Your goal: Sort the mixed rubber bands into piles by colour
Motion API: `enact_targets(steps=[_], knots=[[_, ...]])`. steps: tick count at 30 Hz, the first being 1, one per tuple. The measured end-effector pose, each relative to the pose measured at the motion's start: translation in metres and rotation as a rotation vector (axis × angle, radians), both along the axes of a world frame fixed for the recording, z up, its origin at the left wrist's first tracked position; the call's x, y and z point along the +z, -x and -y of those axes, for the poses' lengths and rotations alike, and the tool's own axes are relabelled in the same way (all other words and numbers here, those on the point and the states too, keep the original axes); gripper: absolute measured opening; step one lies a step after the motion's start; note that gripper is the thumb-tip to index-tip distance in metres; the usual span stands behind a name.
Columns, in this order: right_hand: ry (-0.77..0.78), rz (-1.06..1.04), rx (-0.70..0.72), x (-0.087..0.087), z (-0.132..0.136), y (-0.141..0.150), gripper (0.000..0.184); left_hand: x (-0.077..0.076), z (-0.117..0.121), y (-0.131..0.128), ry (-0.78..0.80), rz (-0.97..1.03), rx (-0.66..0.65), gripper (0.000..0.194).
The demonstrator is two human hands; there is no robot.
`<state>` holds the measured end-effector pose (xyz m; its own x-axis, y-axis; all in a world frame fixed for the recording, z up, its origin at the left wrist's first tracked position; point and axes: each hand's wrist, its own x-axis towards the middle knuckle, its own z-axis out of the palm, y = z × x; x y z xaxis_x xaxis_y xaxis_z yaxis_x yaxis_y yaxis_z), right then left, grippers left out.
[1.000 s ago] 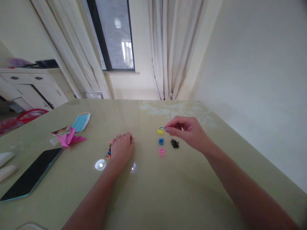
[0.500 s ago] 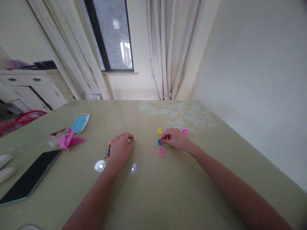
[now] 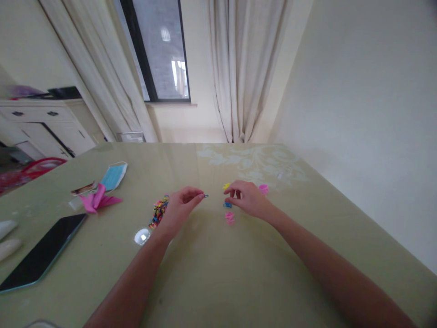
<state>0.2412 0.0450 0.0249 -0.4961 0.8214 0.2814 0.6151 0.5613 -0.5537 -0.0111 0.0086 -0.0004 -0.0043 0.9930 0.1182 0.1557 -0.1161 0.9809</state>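
Note:
Between thumb and fingertips, my left hand (image 3: 184, 203) pinches a small dark bluish loop that looks like a rubber band (image 3: 206, 196). Beside that hand, on its left, lies a mixed pile of multicoloured rubber bands (image 3: 159, 211), partly covered by it. My right hand (image 3: 246, 197) hovers over small sorted heaps, its thumb and index finger apart with nothing visible between them. Closest to its thumb is a blue heap (image 3: 227, 205). A pink heap (image 3: 230, 217) sits in front of that, and a yellow heap (image 3: 226, 186) behind is partly hidden by the fingers.
A pink ring-like object (image 3: 263, 188) lies beyond my right wrist. On the left are a clear round lid-like piece (image 3: 142, 236), a dark tablet (image 3: 44, 250), a pink folded paper shape (image 3: 99, 199) and a blue face mask (image 3: 114, 176). A wall (image 3: 375, 136) borders the right side.
My left hand has come away from the mixed pile towards the right with a rubber band, uncovering more of the pile. My right hand's thumb and finger have opened above the blue heap.

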Motion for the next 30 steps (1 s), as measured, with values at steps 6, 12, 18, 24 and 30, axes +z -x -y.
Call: enact_targets(steps=[6, 12, 18, 24, 30], knots=[[-0.063, -0.093, 0.118, 0.019, 0.028, 0.02, 0.005, 0.002, 0.012, -0.017, 0.093, 0.154, -0.186, 0.031], [-0.051, -0.166, 0.121, 0.035, 0.032, 0.014, 0.006, 0.002, 0.006, -0.011, 0.019, -0.035, -0.143, 0.031], [-0.019, -0.316, 0.037, 0.068, 0.035, -0.01, 0.014, -0.006, 0.003, 0.01, -0.128, -1.04, 0.202, 0.026], [-0.033, -0.372, 0.034, 0.091, 0.047, -0.023, 0.017, -0.006, 0.003, 0.013, -0.023, -1.266, 0.154, 0.026], [-0.044, -0.38, 0.063, 0.096, 0.052, -0.024, 0.019, -0.009, 0.001, 0.011, -0.057, -1.324, 0.176, 0.026]])
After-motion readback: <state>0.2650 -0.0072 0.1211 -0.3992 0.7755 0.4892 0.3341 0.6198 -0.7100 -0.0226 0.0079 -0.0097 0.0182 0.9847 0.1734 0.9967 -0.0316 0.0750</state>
